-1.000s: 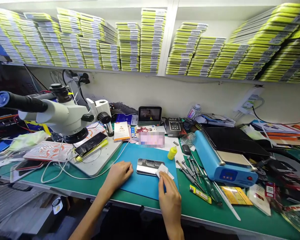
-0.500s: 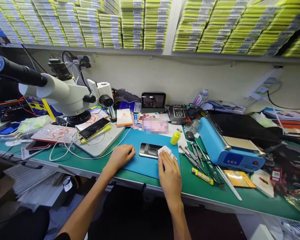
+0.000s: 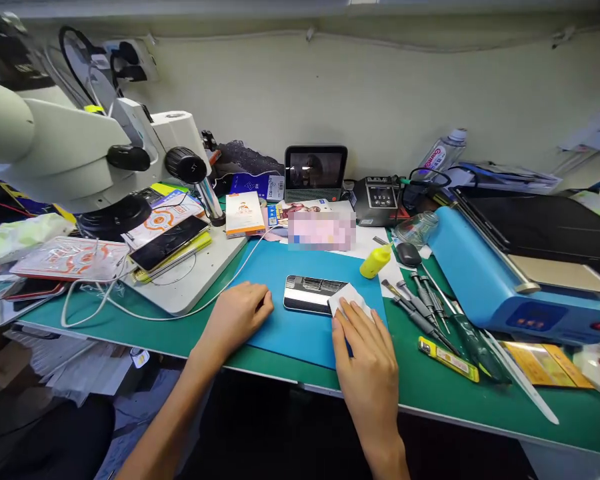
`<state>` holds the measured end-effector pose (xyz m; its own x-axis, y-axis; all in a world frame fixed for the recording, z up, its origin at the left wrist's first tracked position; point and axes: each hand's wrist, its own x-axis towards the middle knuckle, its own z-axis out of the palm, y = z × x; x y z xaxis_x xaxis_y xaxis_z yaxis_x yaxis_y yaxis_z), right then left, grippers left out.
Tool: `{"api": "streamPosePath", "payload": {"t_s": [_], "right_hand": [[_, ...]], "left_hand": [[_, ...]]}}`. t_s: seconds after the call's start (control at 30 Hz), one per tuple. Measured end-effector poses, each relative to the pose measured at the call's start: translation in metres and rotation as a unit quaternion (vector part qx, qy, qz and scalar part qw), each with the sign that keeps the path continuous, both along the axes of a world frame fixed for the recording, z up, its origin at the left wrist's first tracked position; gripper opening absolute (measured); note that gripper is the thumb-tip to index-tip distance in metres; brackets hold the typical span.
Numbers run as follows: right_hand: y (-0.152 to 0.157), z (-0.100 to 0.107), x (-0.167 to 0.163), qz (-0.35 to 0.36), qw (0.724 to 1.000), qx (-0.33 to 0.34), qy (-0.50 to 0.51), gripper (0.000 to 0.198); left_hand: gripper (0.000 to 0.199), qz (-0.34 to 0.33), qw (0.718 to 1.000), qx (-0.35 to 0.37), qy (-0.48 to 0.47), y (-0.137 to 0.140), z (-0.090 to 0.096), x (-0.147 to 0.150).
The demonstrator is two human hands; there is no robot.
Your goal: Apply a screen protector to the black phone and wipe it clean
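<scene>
A smartphone (image 3: pixel 307 297) with a glossy, reflecting screen lies flat on the blue mat (image 3: pixel 290 340). My right hand (image 3: pixel 365 347) presses a folded white tissue (image 3: pixel 350 297) onto the phone's right end, its fingers stretched out over it. The tissue covers that end. To the left of the phone, my left hand (image 3: pixel 245 311) rests on the mat's left edge with fingers curled in. It appears to hold nothing and does not touch the phone. A small yellow bottle (image 3: pixel 375 262) with a thin nozzle stands beyond my right hand.
Several screwdrivers (image 3: pixel 420 307) and a yellow packet (image 3: pixel 449 359) lie right of the mat, beside a blue machine (image 3: pixel 520 293). At left, a microscope (image 3: pixel 80 147) stands over a white base (image 3: pixel 190 280) bearing a dark phone (image 3: pixel 170 243). A small screen (image 3: pixel 315 170) stands behind the mat.
The view has tilted down and come closer, so the upper shelf's stacks have left the picture. The tissue and right hand still cover the phone's right end; the left hand stays beside it.
</scene>
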<state>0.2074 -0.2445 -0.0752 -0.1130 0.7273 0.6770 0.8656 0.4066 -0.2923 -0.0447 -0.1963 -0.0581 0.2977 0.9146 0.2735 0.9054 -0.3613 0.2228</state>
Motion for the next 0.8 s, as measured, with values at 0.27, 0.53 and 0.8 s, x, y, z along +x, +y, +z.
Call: {"api": "streamPosePath", "payload": {"t_s": [0.27, 0.53, 0.8], "right_hand": [[0.001, 0.008, 0.002, 0.066, 0.998, -0.015, -0.019, 0.017], [0.011, 0.009, 0.006, 0.121, 0.984, -0.017, -0.129, 0.03], [0.015, 0.007, -0.001, 0.099, 0.987, -0.022, -0.122, 0.035]], "left_hand": [[0.041, -0.013, 1.0, 0.025, -0.008, -0.001, 0.0, 0.005], [0.037, -0.022, 0.998, 0.05, 0.009, -0.001, -0.001, 0.007], [0.032, -0.053, 0.995, 0.086, 0.02, 0.001, -0.004, 0.009]]}}
